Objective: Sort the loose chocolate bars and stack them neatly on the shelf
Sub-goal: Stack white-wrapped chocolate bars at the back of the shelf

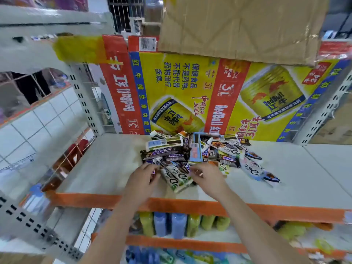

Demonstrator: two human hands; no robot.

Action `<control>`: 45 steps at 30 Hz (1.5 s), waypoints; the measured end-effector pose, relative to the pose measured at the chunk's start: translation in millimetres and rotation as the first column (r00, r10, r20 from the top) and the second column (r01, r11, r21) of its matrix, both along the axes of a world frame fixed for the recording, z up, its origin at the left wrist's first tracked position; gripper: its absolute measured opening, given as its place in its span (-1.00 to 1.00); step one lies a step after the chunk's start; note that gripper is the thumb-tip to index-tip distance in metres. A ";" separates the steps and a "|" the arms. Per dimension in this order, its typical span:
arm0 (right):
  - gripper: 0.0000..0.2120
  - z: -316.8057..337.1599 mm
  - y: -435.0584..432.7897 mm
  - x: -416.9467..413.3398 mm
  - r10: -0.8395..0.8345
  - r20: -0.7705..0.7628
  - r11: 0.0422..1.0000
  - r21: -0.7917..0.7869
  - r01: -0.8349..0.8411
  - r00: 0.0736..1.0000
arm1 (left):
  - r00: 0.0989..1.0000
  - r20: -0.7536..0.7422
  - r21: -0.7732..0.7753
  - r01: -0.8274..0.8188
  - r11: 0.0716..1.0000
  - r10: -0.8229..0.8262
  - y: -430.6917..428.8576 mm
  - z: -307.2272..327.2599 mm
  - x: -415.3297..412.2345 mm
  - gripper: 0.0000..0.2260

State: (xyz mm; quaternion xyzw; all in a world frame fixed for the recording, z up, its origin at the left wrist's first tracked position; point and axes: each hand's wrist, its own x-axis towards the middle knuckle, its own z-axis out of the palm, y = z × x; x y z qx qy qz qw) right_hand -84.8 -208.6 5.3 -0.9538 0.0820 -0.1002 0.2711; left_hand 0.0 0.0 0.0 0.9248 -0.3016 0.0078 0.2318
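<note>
Chocolate bars (192, 155) heaped on the shelf (106, 168), Red Bull carton (190, 96) walling them in at 12 o'clock — brown box (238, 25) above. Left hand (142, 177) at 7, right hand (208, 179) at 5, fingers curled at the wrappers — can't tell if gripping.

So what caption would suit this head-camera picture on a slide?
The left hand and right hand reach into a jumbled pile of chocolate bars on a white shelf, Red Bull cartons behind.

Left hand (142, 178), right hand (207, 177) reaching forward, close together, palms down, fingers bent; grip unclear through blur.
</note>
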 end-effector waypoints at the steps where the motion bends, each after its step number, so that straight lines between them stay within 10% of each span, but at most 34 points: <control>1: -0.77 -1.5 4.2 7.4 -0.005 -0.021 1.000 0.016 0.005 1.000 | 1.000 0.001 -0.003 0.002 1.000 -0.002 0.2 -2.0 6.3 -0.72; 17: -0.46 7.4 15.9 46.8 0.018 -0.261 0.987 0.159 0.024 0.965 | 0.999 0.040 -0.103 -0.009 0.995 0.013 0.7 -21.1 24.8 -0.74; 29: -0.81 9.3 -21.1 15.0 0.054 -0.225 0.866 0.496 0.067 0.973 | 0.933 0.021 0.116 -0.358 0.927 0.358 -38.6 -17.8 12.6 -0.57; 38: -0.83 15.0 -28.6 9.4 -0.042 -0.050 0.778 0.625 0.064 0.998 | 0.897 -0.405 -0.269 -0.303 0.914 0.178 -37.5 -4.0 13.1 -0.77; 45: -0.43 27.7 -36.9 5.5 -0.128 0.040 0.678 0.733 0.057 0.991 | 0.942 -0.337 -0.442 -0.169 0.881 0.011 -37.8 23.6 24.5 -0.89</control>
